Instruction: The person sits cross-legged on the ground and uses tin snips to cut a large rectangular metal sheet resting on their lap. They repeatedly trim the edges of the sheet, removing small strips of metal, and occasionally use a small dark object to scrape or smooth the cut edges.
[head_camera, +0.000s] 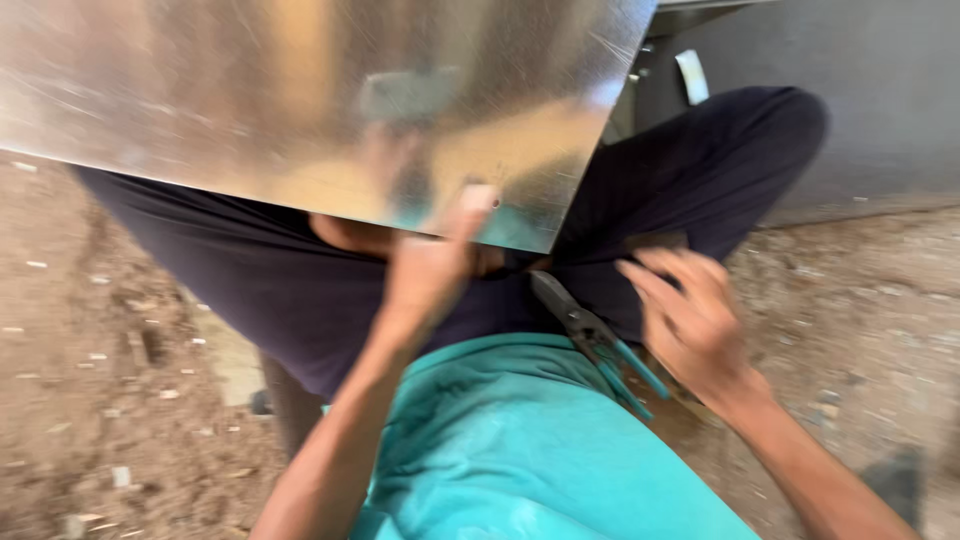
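The left hand (430, 270) grips the uncut shiny galvanised metal sheet (300, 100); the open, empty right hand (690, 320) hovers beside unused teal-handled tin snips (595, 340)

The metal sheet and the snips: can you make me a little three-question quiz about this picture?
1. True or false: the left hand grips the lower edge of the metal sheet.
2. Where do the snips lie? A) on the dirt floor B) on the person's lap C) on top of the sheet
3. Fill in: the snips' handles are ____ in colour.

Key: 1 true. 2 B; they rest on the lap beside the open right hand, which is not holding them. 3 teal.
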